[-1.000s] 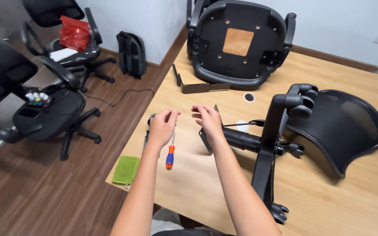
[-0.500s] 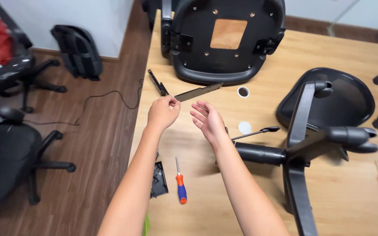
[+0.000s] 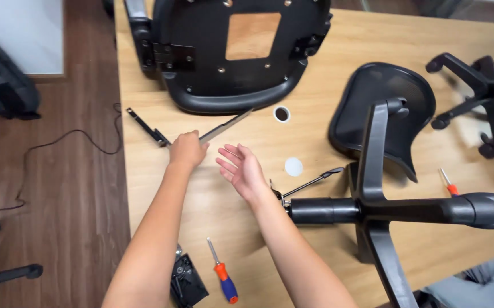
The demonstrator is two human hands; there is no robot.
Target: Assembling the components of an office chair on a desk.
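**Black bracket in hand amid chair parts on a crowded desk**

Black and angled, a long metal bracket (image 3: 187,130) lies on the wooden desk (image 3: 327,122), just in front of the upturned chair seat (image 3: 230,51). The left hand (image 3: 187,149) rests on the bracket near its bend, its grip curled closed over the metal; how firmly it holds cannot be told from above. The right hand (image 3: 240,169) hovers just beside it, palm up and fingers spread, grasping nothing.

Close to the right wrist lies a chair base with its gas cylinder (image 3: 372,210), a thin lever (image 3: 310,182) sticking out near the forearm. A mesh backrest (image 3: 384,108) lies behind it. An orange-and-blue screwdriver (image 3: 223,279) lies near the left forearm, beside a small black mechanism (image 3: 187,282) that overhangs the desk's front edge. A second screwdriver (image 3: 448,183) lies well apart to the right. A white disc (image 3: 293,166) and a small ring-shaped cap (image 3: 282,114) sit between the hands and the backrest.

Several risks seem plain. The bracket's outer end reaches near the desk's left edge, so a one-sided lift could let it swing down or scrape the wood. A careless sweep of the forearm might catch the lever or roll the nearby screwdriver. The overhanging mechanism looks ready to drop to the floor (image 3: 59,188) if nudged.
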